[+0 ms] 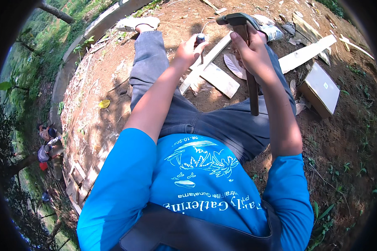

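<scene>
My left hand (186,52) is closed around a slim upright tool with a dark, round-topped handle (200,38); its kind cannot be made out. Below that hand, a narrow pale wooden strip (213,53) lies slantwise over a short flat board (221,80) on the ground between my legs. A hammer (252,90) is gripped in my right hand (255,56), close under its metal head. Its head is up at the far side and the brown wooden handle points down toward me. The hammer is apart from the tool in my left hand.
Beyond my right leg lie a long pale plank (308,54) and a box with a white top (322,87). Dry leaves and wood scraps litter the soil. A concrete edge (67,69) curves along the left, with people (48,146) and stacked wood (76,178) farther off.
</scene>
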Motion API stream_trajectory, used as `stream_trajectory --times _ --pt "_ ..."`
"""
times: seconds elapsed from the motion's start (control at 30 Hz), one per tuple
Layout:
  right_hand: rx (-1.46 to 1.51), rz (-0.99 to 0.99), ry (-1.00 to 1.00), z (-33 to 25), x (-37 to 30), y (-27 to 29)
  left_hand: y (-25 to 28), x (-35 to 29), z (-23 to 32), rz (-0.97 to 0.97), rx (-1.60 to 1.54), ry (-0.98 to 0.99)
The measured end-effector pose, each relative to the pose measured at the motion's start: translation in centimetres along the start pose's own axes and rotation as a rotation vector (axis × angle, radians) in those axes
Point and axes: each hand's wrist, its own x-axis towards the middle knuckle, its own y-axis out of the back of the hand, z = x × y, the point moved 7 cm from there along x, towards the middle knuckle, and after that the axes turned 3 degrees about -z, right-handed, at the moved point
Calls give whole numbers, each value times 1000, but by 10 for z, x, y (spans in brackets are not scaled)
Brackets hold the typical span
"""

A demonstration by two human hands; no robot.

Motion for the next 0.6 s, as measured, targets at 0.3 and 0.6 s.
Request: stream_trajectory --times 0.3,0.6 --pt "667 152 -390 66 -78 0 22 32 -59 56 -45 153" --pt "729 194 -424 78 -105 14 68 16 -124 298 -446 516"
